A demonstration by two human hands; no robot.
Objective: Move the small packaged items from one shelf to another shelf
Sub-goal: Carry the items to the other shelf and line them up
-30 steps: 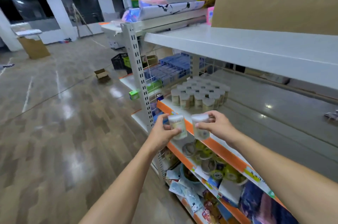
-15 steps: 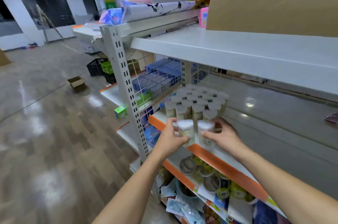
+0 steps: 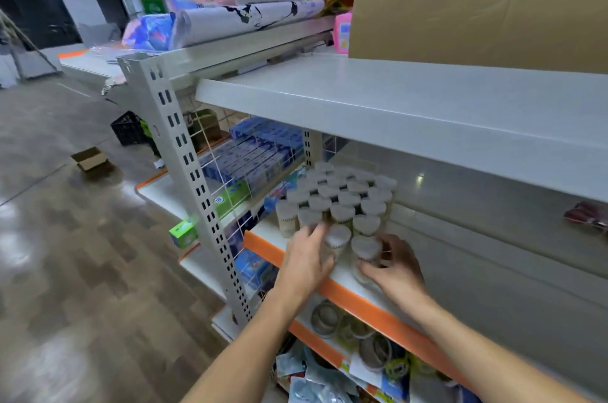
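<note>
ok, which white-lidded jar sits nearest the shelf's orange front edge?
The round white-lidded jar gripped by the right hand: it stands rightmost and nearest the orange shelf edge, ahead of the whole cluster.

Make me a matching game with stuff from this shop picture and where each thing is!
Things:
1. cardboard box
2. small open carton
3. black crate
4. white-lidded jars

Places:
A. on the floor, next to the shelf post
B. on the top shelf
C. on the orange-edged shelf, behind the hands
D. alone out on the floor

Pairs: 1-B, 2-D, 3-A, 4-C
</note>
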